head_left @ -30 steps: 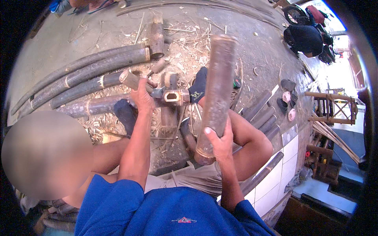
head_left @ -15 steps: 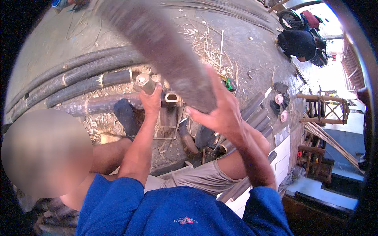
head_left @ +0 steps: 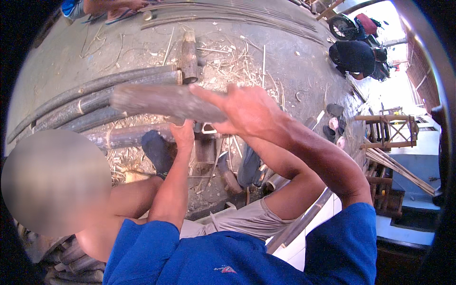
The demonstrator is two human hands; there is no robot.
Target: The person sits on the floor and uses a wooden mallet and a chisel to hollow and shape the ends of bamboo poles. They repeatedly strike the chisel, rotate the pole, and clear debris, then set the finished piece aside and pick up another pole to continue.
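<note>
My right hand [head_left: 249, 111] is closed around one end of a thick dark wooden club [head_left: 161, 100], held level and slightly blurred, pointing left. Just under the club is my left hand [head_left: 183, 135]. Its fingers are mostly covered by the club, and the short round wooden piece it gripped half a second ago is hidden now. Below both hands a dark bamboo pole [head_left: 128, 137] lies across, and a pale cut opening [head_left: 209, 128] shows beside my left hand. A dark shoe [head_left: 157, 151] stands against the pole.
Long bamboo poles [head_left: 61, 107] lie at left, and a short bamboo piece [head_left: 189, 59] stands beyond the club. Shavings [head_left: 228, 61] litter the floor. Thin strips [head_left: 223, 21] lie at the back, near another person's feet [head_left: 118, 14]. Someone in black [head_left: 352, 58] is by a motorcycle [head_left: 343, 27].
The club has swung down and turned level, over my left hand. My right forearm has moved right and lies more slanted. The view has shifted, showing another person's feet at the back.
</note>
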